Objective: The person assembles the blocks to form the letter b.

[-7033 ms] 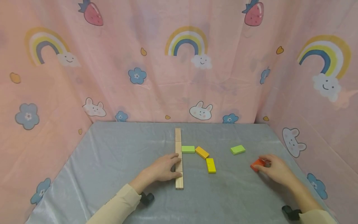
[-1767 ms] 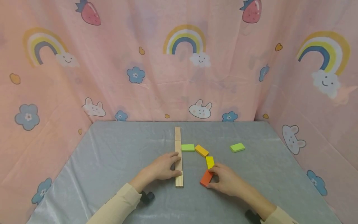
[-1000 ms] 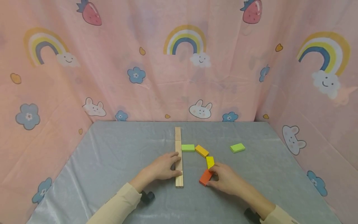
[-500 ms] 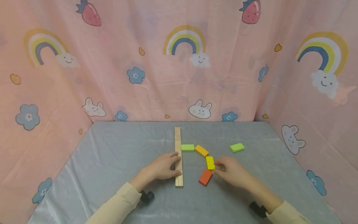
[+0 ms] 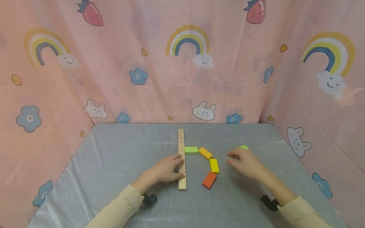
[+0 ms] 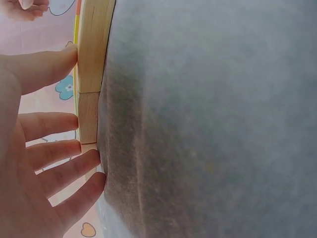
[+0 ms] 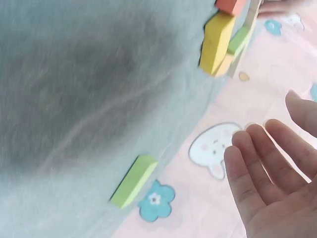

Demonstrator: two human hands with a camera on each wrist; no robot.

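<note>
A straight row of plain wooden blocks [image 5: 181, 148] runs away from me on the grey cloth. My left hand [image 5: 163, 170] touches its near part with thumb and fingertips; in the left wrist view the fingers [image 6: 52, 124] are spread and nearly straight. From the row's right side curve a light green block [image 5: 191, 150], an orange block [image 5: 205, 153], a yellow block [image 5: 214, 166] and a red block [image 5: 209, 180]. Holding nothing, my right hand [image 5: 247, 163] hovers right of the yellow one, partly hiding another light green block [image 5: 244, 147], fully visible as a green block [image 7: 133, 182] in the right wrist view.
Grey cloth [image 5: 122, 142] covers the table. Pink printed curtains [image 5: 159, 95] enclose it at the back and both sides. A dark wrist camera [image 5: 269, 203] hangs under the right forearm, and another wrist camera [image 5: 150, 200] under the left.
My right hand carried the red block from the right to below the yellow one, released it, then moved right and away toward the separate green block. The left hand stays put.
</note>
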